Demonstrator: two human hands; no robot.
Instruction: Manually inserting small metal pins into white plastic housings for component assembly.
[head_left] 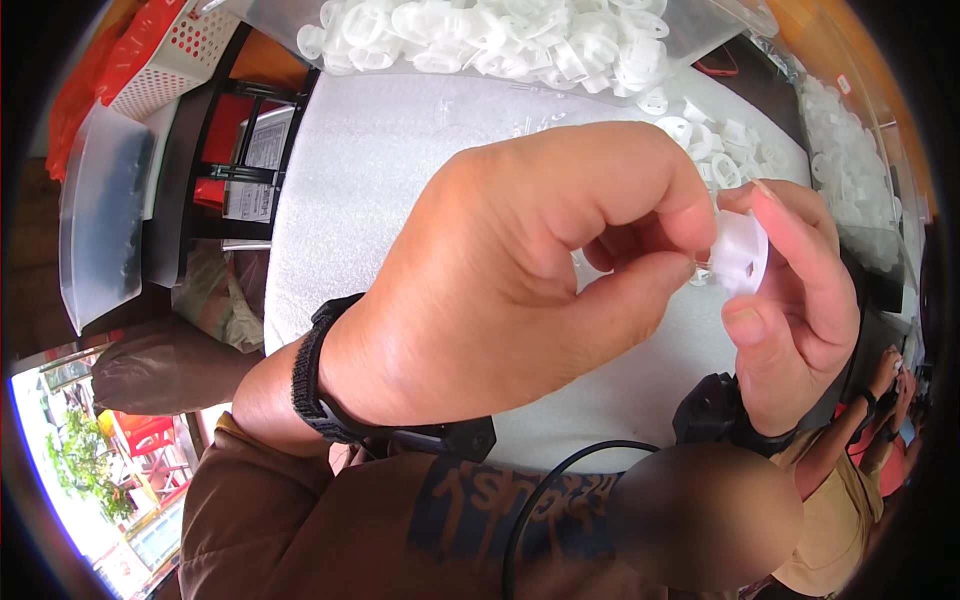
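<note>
A white round plastic part (740,250) with a flange and a small hole in its side is held between the thumb and fingers of my right hand (800,290). Close against its left side, my left hand (540,270) pinches a small, thin, clear piece (703,266) between thumb and index finger. That piece is mostly hidden by the fingertips, and its kind cannot be made out. Both hands are raised above a white foam-like table cover (350,180). Beyond my right hand lies a loose pile of similar white plastic parts (725,150).
A clear bin (700,35) heaped with white parts stands at the far edge. Another bin of white parts (850,160) is at the right. Several tiny clear pieces (540,125) lie behind my left hand. A translucent box (105,220) stands left. Another person's hands (890,375) show far right.
</note>
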